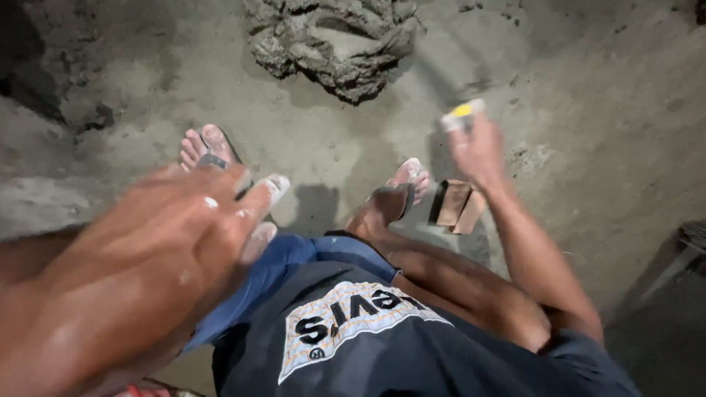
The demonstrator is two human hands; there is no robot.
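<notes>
Small tool (pixel 462 115), yellow-topped, blurred, in right hand (pixel 478 151)

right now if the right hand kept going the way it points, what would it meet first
Probably bare ground. The right hand, holding a small yellow-and-white object, points toward the dusty floor; the mortar heap lies left of that line. Depth is unclear.

My left hand (pixel 184 235) near, at left, raised above my left foot in flip-flop (pixel 209 151). My right hand (pixel 478 151) farther out at right, gripping small yellow-and-white object (pixel 462 114). Two reddish brick pieces (pixel 457 206) on grey cement floor (pixel 603 117), just right of my right foot in flip-flop (pixel 397 195), below right hand. Lumpy heap of wet grey mortar (pixel 334 40) on floor at far centre, beyond both feet. My knees and dark shorts (pixel 353 345) nearest, centre.
</notes>
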